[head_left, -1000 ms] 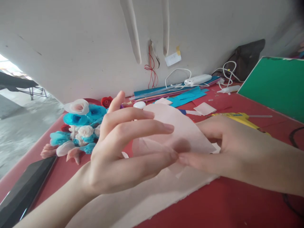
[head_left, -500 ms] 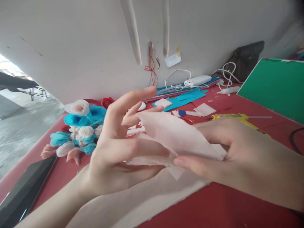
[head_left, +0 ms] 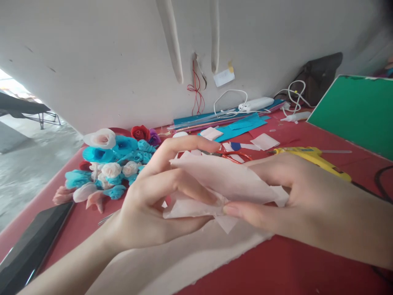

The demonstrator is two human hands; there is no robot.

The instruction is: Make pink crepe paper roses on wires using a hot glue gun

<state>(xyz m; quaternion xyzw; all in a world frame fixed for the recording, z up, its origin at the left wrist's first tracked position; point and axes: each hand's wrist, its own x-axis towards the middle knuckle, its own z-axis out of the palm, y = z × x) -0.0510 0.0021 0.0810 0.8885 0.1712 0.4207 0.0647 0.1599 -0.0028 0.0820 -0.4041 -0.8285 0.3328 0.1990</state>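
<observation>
Between my two hands is a piece of pale pink crepe paper (head_left: 227,176), its petal-like layers gathered together low in the middle. My left hand (head_left: 153,200) pinches it from the left, thumb below and index finger pressing inside the fold. My right hand (head_left: 294,209) grips the gathered base with thumb and fingers; its fingertips are partly hidden behind the paper. Under both hands lies a larger pale paper sheet (head_left: 172,266) on the red table (head_left: 245,270). Orange-handled scissors (head_left: 238,155) rest just behind the paper.
Blue, white and red paper flowers (head_left: 112,170) cluster at the left. A yellow glue gun (head_left: 313,157) lies behind my right hand. Blue paper (head_left: 242,128), a white power strip (head_left: 256,104) and a green board (head_left: 356,114) stand farther back. A black object (head_left: 37,237) sits at lower left.
My left hand's raised fingers have come down and curl over the paper. The upper paper layer has tipped lower, uncovering the scissors and more flowers. My right hand has barely shifted.
</observation>
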